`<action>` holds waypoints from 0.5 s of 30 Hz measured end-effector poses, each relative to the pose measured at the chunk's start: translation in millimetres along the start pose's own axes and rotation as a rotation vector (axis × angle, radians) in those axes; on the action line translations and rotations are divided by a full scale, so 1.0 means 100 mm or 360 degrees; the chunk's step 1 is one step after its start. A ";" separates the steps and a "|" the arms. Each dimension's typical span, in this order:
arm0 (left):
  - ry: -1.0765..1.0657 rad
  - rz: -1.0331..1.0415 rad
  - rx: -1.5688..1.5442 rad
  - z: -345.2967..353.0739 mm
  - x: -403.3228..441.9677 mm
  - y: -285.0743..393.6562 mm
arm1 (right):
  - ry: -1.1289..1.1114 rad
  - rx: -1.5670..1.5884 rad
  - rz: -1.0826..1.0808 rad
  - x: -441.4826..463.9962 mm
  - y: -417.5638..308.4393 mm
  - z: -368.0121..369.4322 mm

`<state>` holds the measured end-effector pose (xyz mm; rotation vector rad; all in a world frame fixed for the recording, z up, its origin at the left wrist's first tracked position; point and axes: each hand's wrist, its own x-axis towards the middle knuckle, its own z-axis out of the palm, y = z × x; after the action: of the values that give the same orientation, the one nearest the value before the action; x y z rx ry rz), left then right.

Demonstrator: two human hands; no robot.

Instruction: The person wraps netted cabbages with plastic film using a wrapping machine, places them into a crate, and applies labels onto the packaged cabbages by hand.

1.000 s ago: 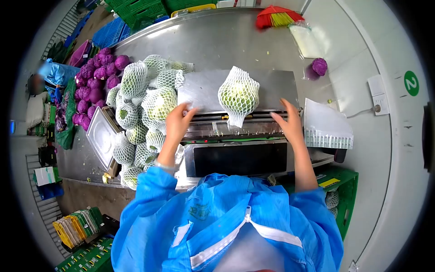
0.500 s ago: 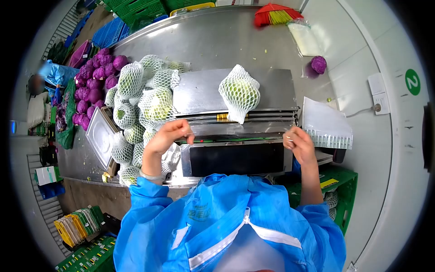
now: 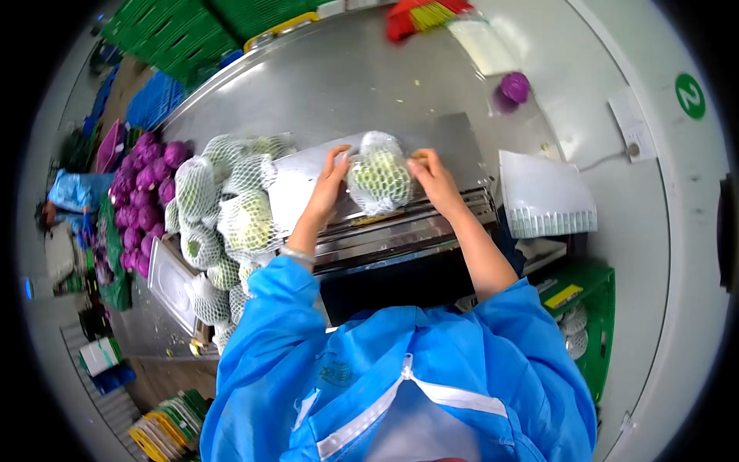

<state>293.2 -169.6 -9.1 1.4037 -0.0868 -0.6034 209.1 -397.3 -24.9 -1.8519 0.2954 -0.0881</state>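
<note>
A pale green cabbage in white foam netting (image 3: 379, 181) sits on the metal plate of the wrapping machine (image 3: 454, 142), with a glossy clear film over it. Close by its left side is my left hand (image 3: 331, 179), its fingers curled on the film's edge. My right hand (image 3: 436, 181) is at the cabbage's right side, fingers and thumb drawn together on the film. The film's edges are hard to make out. Below the hands run the machine's metal bars (image 3: 385, 245).
Netted cabbages (image 3: 250, 219) are piled left of the machine, beside purple cabbages (image 3: 142, 185) and a tilted clear-lidded tray (image 3: 171, 285). Labels (image 3: 548, 196) lie at right. A lone purple cabbage (image 3: 515, 88) and a red broom (image 3: 422, 17) are farther back. A green crate (image 3: 600, 323) stands lower right.
Both hands have moved from the front bars up to the cabbage's sides, bringing the film over it. The netting's pointed ends now look pressed down. The camera view has turned and shifted.
</note>
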 end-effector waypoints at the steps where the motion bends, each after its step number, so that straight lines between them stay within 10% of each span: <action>1: -0.0249 -0.0125 0.0176 -0.23 -0.02 -0.08 | -0.0158 0.0153 0.0088 -0.09 -0.14 -0.06; 5: -0.0358 0.0345 0.0477 -0.05 -0.18 -0.03 | -0.0183 -0.0147 -0.0078 -0.17 -0.24 -0.04; 15: -0.0249 -0.1008 -0.0252 0.23 -1.69 0.26 | -0.0843 -0.0370 0.0017 -1.45 -1.08 -0.54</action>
<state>149.3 -113.7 68.7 1.2190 0.2875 -1.2164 75.1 -382.5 106.9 -2.0234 -0.0582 0.4559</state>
